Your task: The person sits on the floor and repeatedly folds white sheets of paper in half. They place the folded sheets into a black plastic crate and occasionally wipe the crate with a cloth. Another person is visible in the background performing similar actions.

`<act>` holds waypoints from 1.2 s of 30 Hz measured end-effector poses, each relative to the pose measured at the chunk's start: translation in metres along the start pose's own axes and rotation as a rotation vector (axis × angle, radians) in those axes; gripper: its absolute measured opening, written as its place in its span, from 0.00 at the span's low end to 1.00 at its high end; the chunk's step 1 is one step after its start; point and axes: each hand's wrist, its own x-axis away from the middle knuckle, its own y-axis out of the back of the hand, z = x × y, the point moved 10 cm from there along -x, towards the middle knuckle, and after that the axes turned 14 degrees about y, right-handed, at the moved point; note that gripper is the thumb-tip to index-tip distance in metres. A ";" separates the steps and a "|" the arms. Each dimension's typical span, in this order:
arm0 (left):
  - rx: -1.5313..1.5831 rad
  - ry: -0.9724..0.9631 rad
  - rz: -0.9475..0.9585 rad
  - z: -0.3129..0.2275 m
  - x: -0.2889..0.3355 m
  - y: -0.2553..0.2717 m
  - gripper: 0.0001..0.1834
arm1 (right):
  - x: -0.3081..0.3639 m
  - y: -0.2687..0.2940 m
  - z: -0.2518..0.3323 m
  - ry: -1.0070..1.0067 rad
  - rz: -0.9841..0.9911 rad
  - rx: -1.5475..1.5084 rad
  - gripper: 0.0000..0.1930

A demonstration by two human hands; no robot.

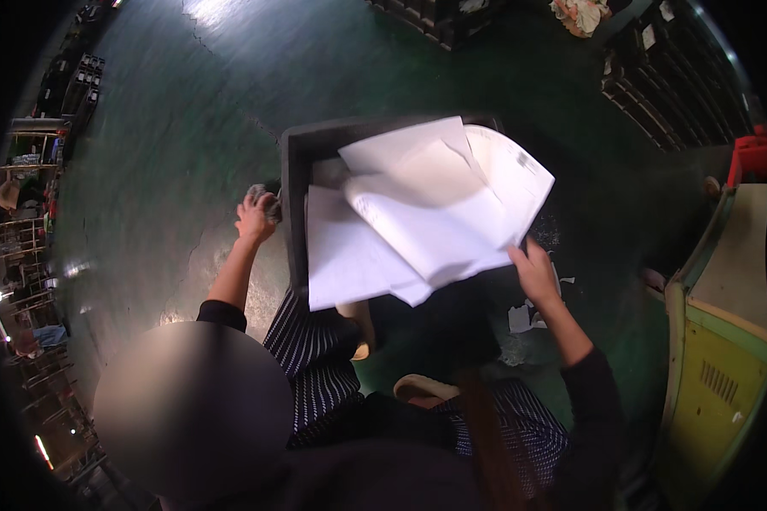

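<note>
Large white paper sheets (435, 204) lie loose and overlapping across a black open-topped box (295, 230) in front of me. On the right, my right hand (539, 274) is closed on the lower right edge of the sheets, thumb on top. Just outside the box's left wall, my left hand (256, 220) is closed around a small grey, crumpled cloth-like wad (269, 204). Its exact kind is too small to make out. The sheets hide most of what is inside the box.
Torn white paper scraps (521, 318) lie on the green floor (162, 153) right of the box. A yellow-green machine or cabinet (716, 375) stands at the right. Black crates are stacked at the far right (682, 81) and far middle. Cluttered shelves (30, 230) line the left.
</note>
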 end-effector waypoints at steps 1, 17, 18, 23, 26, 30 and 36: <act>0.075 0.025 -0.131 0.008 0.004 0.023 0.29 | -0.016 -0.019 -0.013 -0.041 -0.011 -0.032 0.23; 0.078 -1.080 -0.250 -0.228 0.130 0.065 0.18 | -0.073 -0.007 0.085 0.259 -0.382 0.498 0.33; 0.118 -1.084 -0.253 -0.231 0.133 0.081 0.17 | -0.071 -0.003 0.121 0.414 -0.427 0.549 0.34; 0.310 -1.193 -0.160 -0.242 0.154 0.147 0.17 | -0.106 -0.064 0.174 0.595 -0.079 0.453 0.23; 0.599 -1.159 -0.302 -0.221 0.162 0.215 0.26 | -0.129 -0.036 0.159 0.336 -0.162 0.279 0.12; 1.094 -0.744 0.098 -0.155 0.086 0.213 0.44 | -0.132 0.001 0.123 0.000 -0.315 -0.809 0.18; 1.504 -0.647 0.958 -0.185 0.087 0.142 0.48 | -0.117 -0.032 0.081 -0.241 -0.169 -0.966 0.24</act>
